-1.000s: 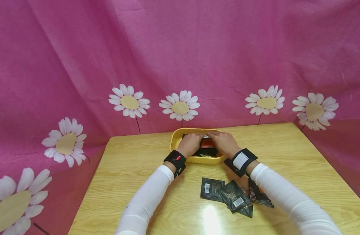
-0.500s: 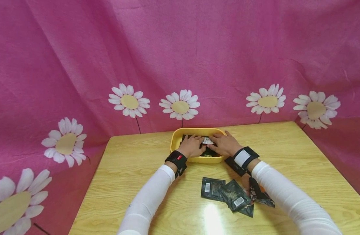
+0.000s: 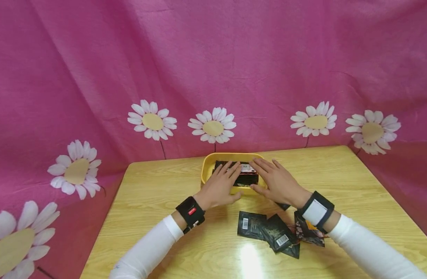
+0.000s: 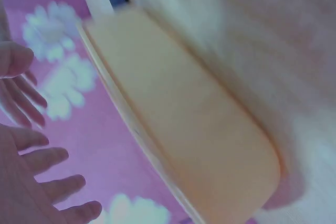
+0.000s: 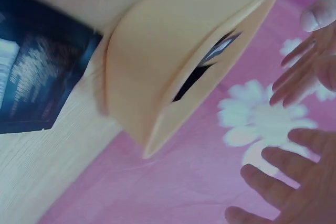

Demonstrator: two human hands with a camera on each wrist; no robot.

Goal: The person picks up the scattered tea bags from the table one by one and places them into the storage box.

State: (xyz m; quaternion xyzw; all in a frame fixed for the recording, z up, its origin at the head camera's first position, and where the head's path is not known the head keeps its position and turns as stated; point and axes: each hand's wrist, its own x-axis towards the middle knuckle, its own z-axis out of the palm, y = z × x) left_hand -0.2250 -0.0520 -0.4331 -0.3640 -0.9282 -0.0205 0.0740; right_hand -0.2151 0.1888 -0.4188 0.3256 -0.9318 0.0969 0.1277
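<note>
Both my hands — left (image 3: pixel 218 186), right (image 3: pixel 277 182) — flat, fingers spread, grip holding nothing, over yellow tray (image 3: pixel 207 166) of packets (image 3: pixel 246 176).

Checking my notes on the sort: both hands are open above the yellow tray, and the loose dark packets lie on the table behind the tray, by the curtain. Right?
Not quite. The head view shows the loose dark packets lying in front of the yellow tray, nearer the person. The left hand and right hand are indeed open above it.

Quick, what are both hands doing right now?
Left hand: open, fingers straight, holding nothing, over the yellow tray.
Right hand: open, holding nothing.
</note>
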